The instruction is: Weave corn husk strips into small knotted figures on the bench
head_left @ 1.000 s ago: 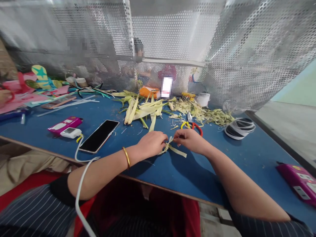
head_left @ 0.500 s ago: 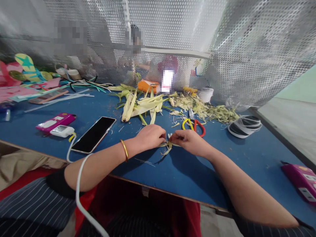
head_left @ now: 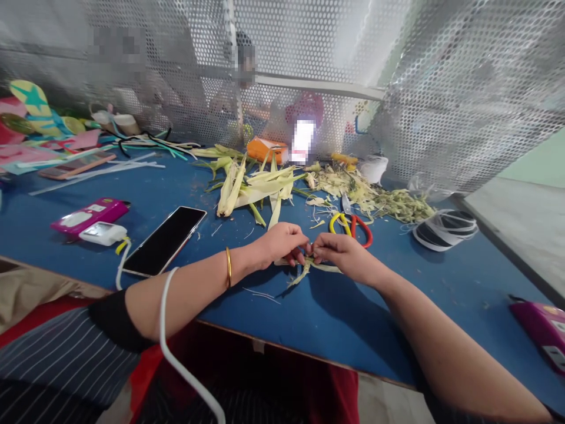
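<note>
This looks like a craft workshop — a blue desk (head_left: 353, 318) with husks (head_left: 258, 191) and shreds (head_left: 382, 199) heaped toward its far edge, scissors (head_left: 354, 222) just in front, bright cut-outs (head_left: 30, 97) at the far left corner, a coil (head_left: 444, 231) near the right edge — and a perforated screen (head_left: 309, 47) behind the far edge.

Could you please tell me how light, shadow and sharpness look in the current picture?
Head view: a pixelated bright rectangle looks blown out; head view: a dark shadow lies beside the right forearm on the blue table; head view: the pale strips by the right hand lack sharp detail.
</note>
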A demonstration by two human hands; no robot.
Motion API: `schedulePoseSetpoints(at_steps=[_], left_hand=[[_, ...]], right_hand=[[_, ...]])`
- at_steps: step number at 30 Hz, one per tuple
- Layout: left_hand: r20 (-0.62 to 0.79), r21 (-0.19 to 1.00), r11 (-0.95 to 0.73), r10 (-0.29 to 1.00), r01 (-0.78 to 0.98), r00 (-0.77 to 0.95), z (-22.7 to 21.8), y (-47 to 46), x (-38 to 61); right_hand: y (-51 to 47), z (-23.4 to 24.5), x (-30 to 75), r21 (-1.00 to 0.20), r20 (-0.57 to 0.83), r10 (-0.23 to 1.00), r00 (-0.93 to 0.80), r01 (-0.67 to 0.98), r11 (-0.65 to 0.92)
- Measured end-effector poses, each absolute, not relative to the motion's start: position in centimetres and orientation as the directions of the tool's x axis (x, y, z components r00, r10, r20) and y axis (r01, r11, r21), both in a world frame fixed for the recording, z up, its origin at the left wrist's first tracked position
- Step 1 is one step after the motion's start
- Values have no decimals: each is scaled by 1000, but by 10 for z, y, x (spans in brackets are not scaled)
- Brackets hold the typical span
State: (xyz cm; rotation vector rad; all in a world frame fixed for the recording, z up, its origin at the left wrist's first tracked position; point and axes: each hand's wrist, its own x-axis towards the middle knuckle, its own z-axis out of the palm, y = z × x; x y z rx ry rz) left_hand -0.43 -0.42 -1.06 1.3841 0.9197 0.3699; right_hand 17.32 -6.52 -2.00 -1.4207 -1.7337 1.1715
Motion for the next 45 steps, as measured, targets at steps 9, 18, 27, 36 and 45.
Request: schedulePoseSetpoints(at_steps=[9,18,27,36,45], left_hand=[[-385,922,305,633,240,672,-10,4,-8],[-288,958,194,677,213,677,-20,-5,-6],[-240,971,179,671,161,701,-27,-2,-9],[-278,959,247,733,137,621,-21,-5,-5],[-302,952,277,771,132,561,-18,-3,-3]], right_hand=[[-65,-16,172,-913,-118,982,-150,404,-49],[-67,-9,164,-992,-124,991,-44,15,-123],[-60,-24,179,-860,60,990,-126,497,115],[-61,-20,177,-699,193,975,-109,682,215],[-67,-11,174,-766,50,973,-224,617,181]])
